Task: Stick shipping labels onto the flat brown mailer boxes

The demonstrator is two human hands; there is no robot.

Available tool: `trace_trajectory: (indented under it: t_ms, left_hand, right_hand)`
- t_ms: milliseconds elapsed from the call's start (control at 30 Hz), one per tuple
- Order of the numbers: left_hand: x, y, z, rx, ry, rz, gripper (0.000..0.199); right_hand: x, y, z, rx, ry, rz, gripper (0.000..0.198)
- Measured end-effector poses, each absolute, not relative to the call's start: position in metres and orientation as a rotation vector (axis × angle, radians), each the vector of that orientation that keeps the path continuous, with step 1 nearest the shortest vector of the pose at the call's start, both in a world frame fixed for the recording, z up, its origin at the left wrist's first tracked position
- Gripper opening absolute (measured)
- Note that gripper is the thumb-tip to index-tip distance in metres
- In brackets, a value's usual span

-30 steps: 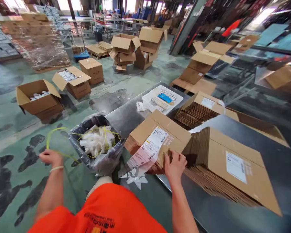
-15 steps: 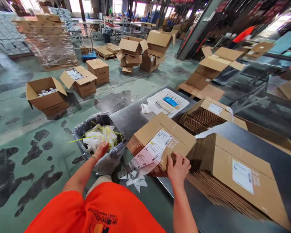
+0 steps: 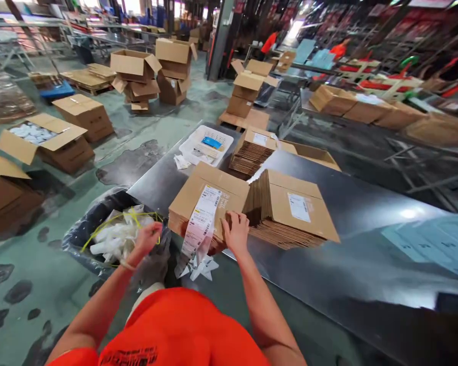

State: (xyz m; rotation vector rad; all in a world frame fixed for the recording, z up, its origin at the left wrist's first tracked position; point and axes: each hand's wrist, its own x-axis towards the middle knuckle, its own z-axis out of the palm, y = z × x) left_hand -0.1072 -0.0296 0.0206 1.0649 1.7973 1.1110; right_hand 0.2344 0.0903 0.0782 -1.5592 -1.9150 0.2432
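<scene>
My left hand point(image 3: 148, 238) is over the right side of a bin point(image 3: 76, 249) lined with dark plastic. Its fingers are curled together, and what they hold, if anything, I cannot make out. White plastic scraps point(image 3: 116, 239) and yellow straps point(image 3: 112, 219) fill the bin, one strap passing close to my fingers. My right hand point(image 3: 236, 231) rests with bent, spread fingers on the near right corner of a stack of flattened cartons point(image 3: 229, 185). Across that stack lies a strip of printed labels point(image 3: 203, 216), its end hanging over the table edge.
A second carton stack point(image 3: 316, 198) stands to the right on the metal table point(image 3: 366, 244), a third point(image 3: 252, 152) behind. A white basket point(image 3: 198, 140) holds a blue packet. Paper scraps point(image 3: 200, 268) hang near the table edge. Open boxes point(image 3: 66, 152) stand on the floor at left.
The view has swung right, so the bin, stacks and boxes appear farther left. My left hand has shifted toward the bin's right side. My right hand stays on the carton stack.
</scene>
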Motion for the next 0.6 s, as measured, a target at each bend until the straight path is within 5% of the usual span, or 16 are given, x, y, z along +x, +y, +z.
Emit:
trace_trajectory:
  t_ms: [200, 600]
  left_hand:
    - [0.002, -0.008, 0.031, 0.755, 1.433, 1.272, 0.05]
    - [-0.007, 0.0, 0.051, 0.53, 0.964, 0.924, 0.059]
  right_hand:
    - [0.242, 0.102, 0.09, -1.46, -2.033, 0.288, 0.031]
    - [0.235, 0.097, 0.103, -1.626, -2.095, 0.268, 0.03]
